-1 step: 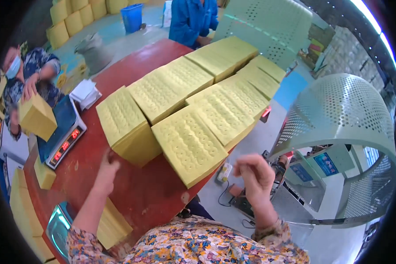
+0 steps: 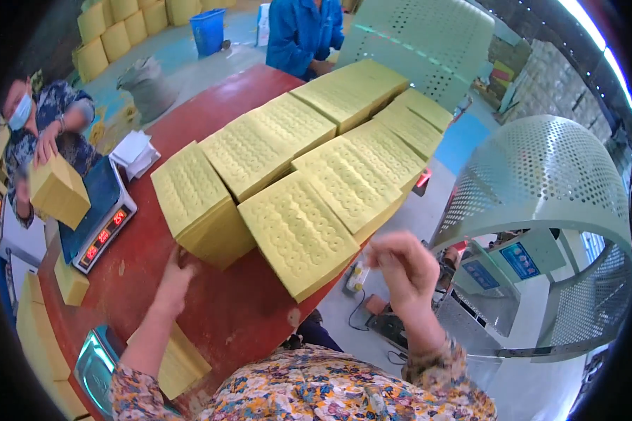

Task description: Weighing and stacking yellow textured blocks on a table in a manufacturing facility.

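Observation:
Stacks of yellow embossed paper stand in two rows on a red table. My left hand point(image 2: 173, 281) is beside the lower corner of the left paper stack point(image 2: 196, 196), index finger and thumb apart, holding nothing; whether its fingertips touch the stack I cannot tell. My right hand point(image 2: 406, 270) hangs in the air just right of the near paper stack point(image 2: 298, 235). Its fingers are curled in with the thumb below, and nothing shows in them. A flatter yellow bundle point(image 2: 181, 361) lies under my left forearm, partly hidden.
The red table point(image 2: 218, 323) also bears a digital scale point(image 2: 105, 231) with white papers behind it. A co-worker at left holds a yellow block point(image 2: 60, 191) by the scale; another person in blue point(image 2: 298, 35) stands beyond. A perforated metal drum guard point(image 2: 541, 168) rises at right.
My right hand has risen slightly, its fingers reaching more to the left. My left hand has shifted a little downward beside the left stack. The view has moved slightly.

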### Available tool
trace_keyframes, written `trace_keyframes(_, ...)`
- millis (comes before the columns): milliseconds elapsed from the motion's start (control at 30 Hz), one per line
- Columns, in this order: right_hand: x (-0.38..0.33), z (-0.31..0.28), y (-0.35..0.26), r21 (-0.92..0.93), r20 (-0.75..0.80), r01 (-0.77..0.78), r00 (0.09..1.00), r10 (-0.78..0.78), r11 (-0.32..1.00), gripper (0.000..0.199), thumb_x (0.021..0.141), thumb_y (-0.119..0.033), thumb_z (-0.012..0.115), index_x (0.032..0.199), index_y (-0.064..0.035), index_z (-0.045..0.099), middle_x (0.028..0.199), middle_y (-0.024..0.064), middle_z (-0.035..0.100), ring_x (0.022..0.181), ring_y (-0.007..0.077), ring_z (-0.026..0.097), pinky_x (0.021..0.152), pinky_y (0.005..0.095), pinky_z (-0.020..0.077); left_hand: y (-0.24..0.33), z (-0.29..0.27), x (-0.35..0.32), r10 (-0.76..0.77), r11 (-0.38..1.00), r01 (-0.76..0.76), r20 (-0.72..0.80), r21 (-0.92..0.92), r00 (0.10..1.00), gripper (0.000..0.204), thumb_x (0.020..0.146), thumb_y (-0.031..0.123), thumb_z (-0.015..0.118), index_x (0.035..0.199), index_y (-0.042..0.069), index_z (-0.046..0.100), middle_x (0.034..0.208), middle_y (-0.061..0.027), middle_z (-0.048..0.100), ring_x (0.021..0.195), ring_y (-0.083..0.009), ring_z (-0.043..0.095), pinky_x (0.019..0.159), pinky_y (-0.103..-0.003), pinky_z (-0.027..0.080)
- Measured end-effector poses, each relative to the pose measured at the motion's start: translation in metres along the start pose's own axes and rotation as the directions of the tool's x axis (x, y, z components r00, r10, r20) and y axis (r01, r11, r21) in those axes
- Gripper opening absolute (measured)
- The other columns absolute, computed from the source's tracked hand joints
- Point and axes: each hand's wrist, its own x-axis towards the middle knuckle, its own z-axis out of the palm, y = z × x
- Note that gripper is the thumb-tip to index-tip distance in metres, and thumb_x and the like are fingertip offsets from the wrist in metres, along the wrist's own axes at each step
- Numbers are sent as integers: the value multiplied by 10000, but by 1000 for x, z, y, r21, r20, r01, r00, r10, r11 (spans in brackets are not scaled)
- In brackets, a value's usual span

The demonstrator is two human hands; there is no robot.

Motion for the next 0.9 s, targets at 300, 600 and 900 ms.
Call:
trace_keyframes(300, 344, -12, 92, -509, -68, 226, 951, -301, 830, 351, 829, -277, 665, 1083, -36, 687, 1075, 193, 688, 988, 343, 668, 855, 421, 519, -36, 52, 26, 14, 994, -7, -58, 109, 998, 535, 909, 90, 607, 1397, -16, 415, 1313, -142, 559, 1205, -243, 535, 1000, -361, 446)
trace_keyframes(600, 489, -198, 284, -555, 69, -409, 845, 531, 724, 498, 873, -469, 607, 1089, -24, 667, 1022, 99, 692, 892, 236, 661, 712, 396, 522, -54, 77, 17, 211, 977, -201, -355, 66, 911, 414, 848, -66, 639, 1242, -17, 523, 1154, -103, 633, 1044, -199, 615, 866, -338, 517)
trace_keyframes(900, 460, -228, 318, -330, 421, -756, 419, 805, 566, 561, 861, -477, 701, 1207, -44, 615, 1144, 125, 680, 946, 210, 681, 808, 375, 565, -98, 84, 15, 133, 985, -170, -586, -8, 800, 415, 835, -56, 661, 1225, -19, 524, 1140, -106, 634, 1027, -200, 619, 855, -339, 521)
